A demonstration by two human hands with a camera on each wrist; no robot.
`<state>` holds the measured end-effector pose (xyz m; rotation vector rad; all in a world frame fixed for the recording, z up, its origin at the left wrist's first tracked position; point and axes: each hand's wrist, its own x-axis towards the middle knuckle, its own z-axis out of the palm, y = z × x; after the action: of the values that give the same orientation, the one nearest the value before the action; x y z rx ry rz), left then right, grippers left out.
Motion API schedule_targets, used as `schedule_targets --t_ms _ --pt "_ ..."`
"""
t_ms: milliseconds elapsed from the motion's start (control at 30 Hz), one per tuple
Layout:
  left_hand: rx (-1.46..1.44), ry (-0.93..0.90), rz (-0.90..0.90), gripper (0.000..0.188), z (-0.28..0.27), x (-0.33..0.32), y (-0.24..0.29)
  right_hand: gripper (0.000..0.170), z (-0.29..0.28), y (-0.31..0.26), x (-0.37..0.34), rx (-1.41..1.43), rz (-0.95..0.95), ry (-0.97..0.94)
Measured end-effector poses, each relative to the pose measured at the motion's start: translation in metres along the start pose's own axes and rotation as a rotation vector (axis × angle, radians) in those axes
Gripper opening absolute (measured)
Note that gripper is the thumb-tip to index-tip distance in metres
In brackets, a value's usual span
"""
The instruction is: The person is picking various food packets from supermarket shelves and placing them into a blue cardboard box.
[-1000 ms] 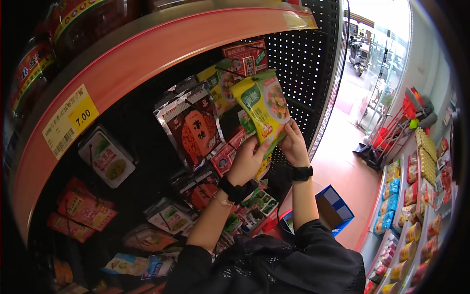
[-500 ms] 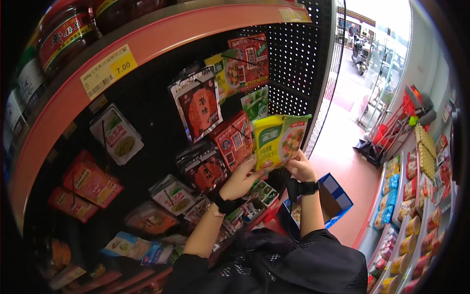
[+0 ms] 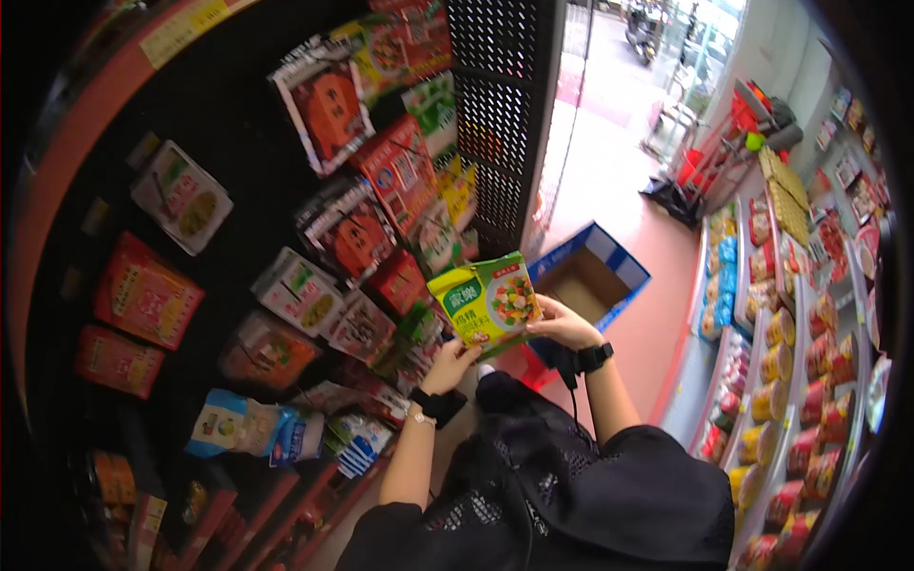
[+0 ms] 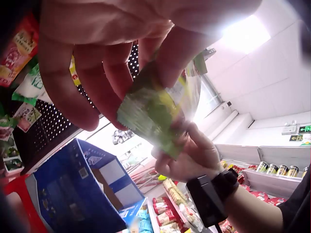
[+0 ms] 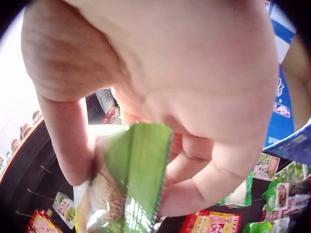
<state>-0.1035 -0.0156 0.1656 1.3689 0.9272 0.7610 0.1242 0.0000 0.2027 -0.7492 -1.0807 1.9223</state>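
Observation:
Both hands hold a yellow-and-green seasoning packet (image 3: 490,303) in front of the body, its printed front with a dish picture facing up. My left hand (image 3: 447,367) pinches the lower left corner between thumb and fingers. At the lower right edge, my right hand (image 3: 568,326) grips it with the thumb on the front. Seen from the right wrist, the packet's green sealed edge (image 5: 146,170) lies between thumb and curled fingers. The left wrist view shows the packet (image 4: 155,111) from behind, with the right hand (image 4: 192,155) on its far end.
Hanging packets, such as a red one (image 3: 398,176) and a silver-edged one (image 3: 328,105), fill the black pegboard rack at left. An open blue box (image 3: 624,269) stands on the floor beyond the right hand. Shelves with cup noodles (image 3: 759,443) line the right side.
Both hands have brought the packet down and away from the upper hanging packets, turning it flatter toward the head camera. The head view has tilted down, showing more floor and the blue box.

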Motion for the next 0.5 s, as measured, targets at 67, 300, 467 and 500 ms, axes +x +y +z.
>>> schedule_targets --t_ms 67,300,467,500 --pt "-0.116 -0.04 -0.02 0.024 0.014 -0.002 -0.022 0.043 -0.008 0.013 -0.016 -0.176 0.004 0.006" --pt "0.071 -0.298 -0.348 0.023 0.05 0.006 -0.053 0.035 -0.037 0.051 -0.072 -0.279 0.286 0.216" --pt "0.103 -0.44 -0.379 0.028 0.077 0.023 -0.07 0.036 -0.056 0.059 -0.095 -0.291 0.343 0.32" --pt "0.116 -0.458 -0.378 0.03 0.084 0.028 -0.073 0.037 -0.062 0.058 -0.101 -0.32 0.388 0.348"
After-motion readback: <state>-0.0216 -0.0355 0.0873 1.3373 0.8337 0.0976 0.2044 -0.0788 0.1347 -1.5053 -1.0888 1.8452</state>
